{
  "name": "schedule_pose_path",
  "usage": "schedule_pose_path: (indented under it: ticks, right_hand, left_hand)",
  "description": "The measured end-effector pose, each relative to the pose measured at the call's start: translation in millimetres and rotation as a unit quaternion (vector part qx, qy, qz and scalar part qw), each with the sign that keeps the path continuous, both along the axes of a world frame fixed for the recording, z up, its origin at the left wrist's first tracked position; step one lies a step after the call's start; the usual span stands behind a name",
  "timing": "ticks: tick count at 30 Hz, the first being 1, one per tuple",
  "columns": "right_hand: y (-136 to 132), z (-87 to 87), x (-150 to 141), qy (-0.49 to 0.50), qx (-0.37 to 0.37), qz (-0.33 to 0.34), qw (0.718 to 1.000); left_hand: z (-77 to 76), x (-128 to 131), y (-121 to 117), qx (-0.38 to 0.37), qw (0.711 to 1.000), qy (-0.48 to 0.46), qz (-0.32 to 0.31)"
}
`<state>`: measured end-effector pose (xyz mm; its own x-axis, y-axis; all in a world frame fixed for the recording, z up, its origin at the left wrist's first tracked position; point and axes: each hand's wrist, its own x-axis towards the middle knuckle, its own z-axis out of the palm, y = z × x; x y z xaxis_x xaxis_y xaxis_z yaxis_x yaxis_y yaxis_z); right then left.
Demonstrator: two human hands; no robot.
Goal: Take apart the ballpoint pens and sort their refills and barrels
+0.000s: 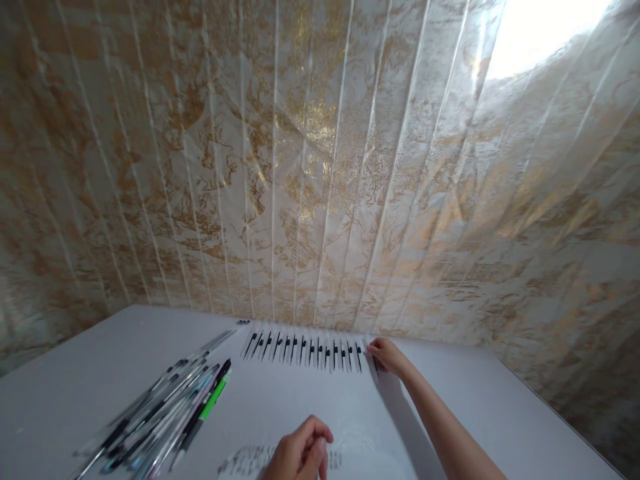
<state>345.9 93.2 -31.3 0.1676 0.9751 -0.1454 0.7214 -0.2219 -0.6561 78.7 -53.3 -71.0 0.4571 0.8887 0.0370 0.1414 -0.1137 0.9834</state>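
At the right end of a row of slim clear pieces with black parts (311,350), my right hand (384,353) is closed in a pinch. One more such piece (376,367) shows partly under its fingers; the rest of it is hidden. The pieces stand side by side along the far edge of the white table, their exact kind too small to tell. My left hand (303,450) hovers low at the front, its fingers curled in with nothing visible between them. Beside it lies a clear sheet or bag with dark printed marks (250,459).
A loose heap of pens (160,413) lies on the left of the white table (450,373). On the heap's right side is a green and black pen (214,400). Behind the table hangs a creased, gold-patterned curtain (300,167), with bright light at upper right.
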Motion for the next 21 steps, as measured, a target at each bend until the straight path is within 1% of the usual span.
schedule_pose_path:
  ticks: [2, 5, 9, 13, 17, 19, 21]
  right_hand:
    - [6.2, -3.6, -1.4, -0.050, 0.013, -0.004, 0.999]
    - [6.6, -8.1, -3.3, -0.109, 0.020, 0.001, 0.994]
    - [3.1, -11.6, -6.3, -0.151, 0.010, 0.014, 0.988]
    - [4.9, -11.7, -12.7, -0.162, 0.012, 0.015, 0.987]
    - [9.7, -10.8, -19.8, -0.155, 0.015, 0.009, 0.988]
    - [11.7, -8.9, -21.1, -0.146, 0.019, 0.005, 0.989]
    - [11.9, -4.1, -20.4, -0.133, 0.026, -0.001, 0.991]
  left_hand:
    - [-1.2, -0.6, -0.2, -0.007, 1.000, 0.002, 0.005]
    - [-2.0, -0.5, -1.1, -0.009, 1.000, 0.004, 0.012]
    - [-2.1, 0.6, -1.7, -0.007, 1.000, 0.016, 0.014]
    - [-2.4, 0.9, -0.6, -0.004, 1.000, 0.023, 0.011]
    - [-4.9, 1.7, 1.0, -0.024, 0.999, 0.028, 0.003]
    - [-7.3, 2.3, 1.4, -0.025, 1.000, 0.013, 0.012]
    - [-9.6, 2.3, 2.1, -0.021, 0.999, -0.020, 0.040]
